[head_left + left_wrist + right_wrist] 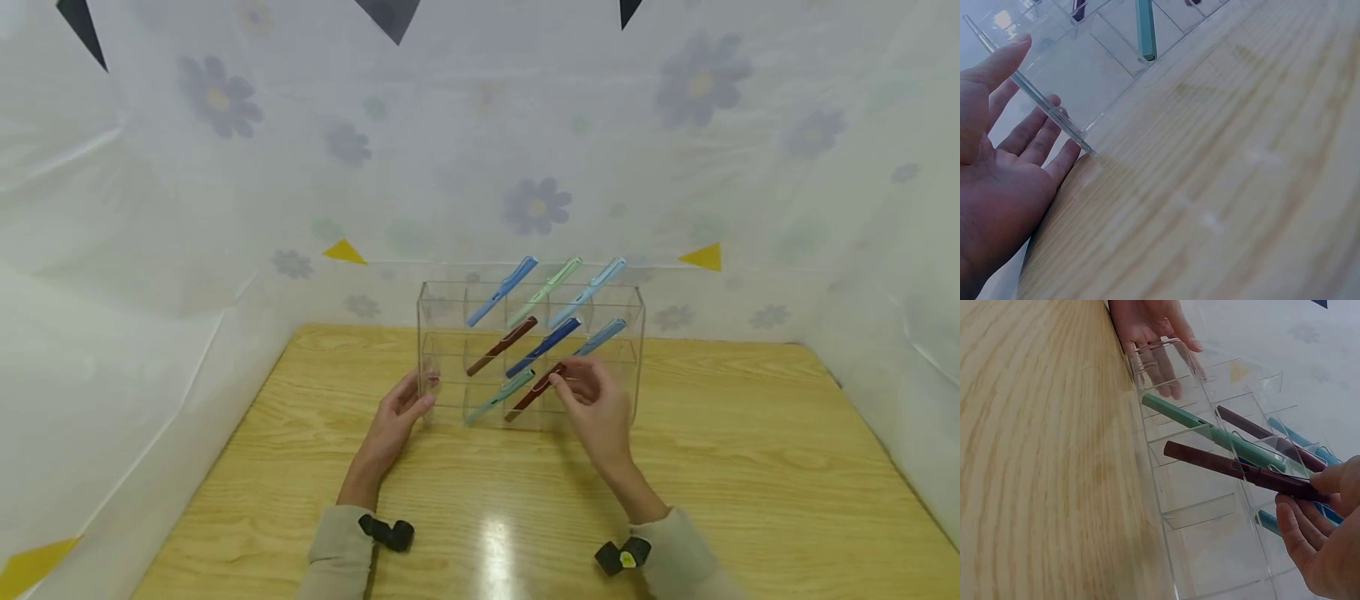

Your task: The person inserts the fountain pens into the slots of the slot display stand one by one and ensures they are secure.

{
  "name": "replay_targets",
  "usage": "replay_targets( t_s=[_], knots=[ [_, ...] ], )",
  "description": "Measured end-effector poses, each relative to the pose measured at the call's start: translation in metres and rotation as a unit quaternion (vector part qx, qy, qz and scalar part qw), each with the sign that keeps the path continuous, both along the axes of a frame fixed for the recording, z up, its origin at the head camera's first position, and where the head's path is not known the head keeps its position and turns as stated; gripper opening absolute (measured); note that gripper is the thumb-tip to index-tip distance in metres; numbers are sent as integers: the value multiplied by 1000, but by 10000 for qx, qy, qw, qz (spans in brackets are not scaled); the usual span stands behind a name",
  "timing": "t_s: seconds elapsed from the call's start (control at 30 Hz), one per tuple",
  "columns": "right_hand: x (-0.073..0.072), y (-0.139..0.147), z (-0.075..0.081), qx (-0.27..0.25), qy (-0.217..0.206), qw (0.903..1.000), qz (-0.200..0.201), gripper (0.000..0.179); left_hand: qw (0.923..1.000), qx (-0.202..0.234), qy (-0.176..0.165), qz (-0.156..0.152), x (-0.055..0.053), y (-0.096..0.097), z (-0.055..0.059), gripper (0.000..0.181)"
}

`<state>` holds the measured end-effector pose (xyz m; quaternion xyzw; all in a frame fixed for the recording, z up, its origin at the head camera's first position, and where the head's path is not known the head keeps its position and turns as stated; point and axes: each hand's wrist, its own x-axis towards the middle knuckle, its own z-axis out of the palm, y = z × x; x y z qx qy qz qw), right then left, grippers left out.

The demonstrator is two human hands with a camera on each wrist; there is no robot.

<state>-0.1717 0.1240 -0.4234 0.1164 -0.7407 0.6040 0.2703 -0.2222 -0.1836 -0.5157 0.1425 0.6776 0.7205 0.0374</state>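
Observation:
A clear plastic pen rack (447, 393) with divided tiers stands on the wooden table. My left hand (397, 421) holds its left end, thumb at the front and fingers behind the side panel (1054, 111). Between thumb and fingertips, my right hand (602, 410) pinches the clip end of a dark red pen (1210, 460). This pen slants across the bottom tier, its other end inside the rack. Just left of it leans a mint green pen (501, 397). Behind my right fingers, a steel-blue pen (602, 336) is partly hidden.
Higher in the rack slant a second dark red pen (501, 347), a dark blue pen (543, 347), a blue pen (502, 292), a pale green pen (546, 289) and a light blue pen (588, 292). A flower-patterned white sheet (450, 150) hangs behind the table (735, 450).

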Motion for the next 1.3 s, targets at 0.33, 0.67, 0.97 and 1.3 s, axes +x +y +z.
replay_targets(
  t_s=[0.33, 0.67, 0.97, 1.3],
  knots=[
    [-15, 8, -27, 81, -68, 9999, -95, 22, 10000, 1, 16, 60, 0, 1, 0, 57],
    [-20, 24, -46, -7, -108, 9999, -46, 22, 9999, 10, 38, 112, 2, 2, -1, 55],
    [-12, 36, -26, 332, -197, 9989, -265, 22, 9999, 55, -3, 102, -3, 3, -1, 58],
    [-6, 115, -12, 734, 150, 9952, -624, 18, 9900, -1166, 748, 251, -4, -27, 13, 52]
  ],
)
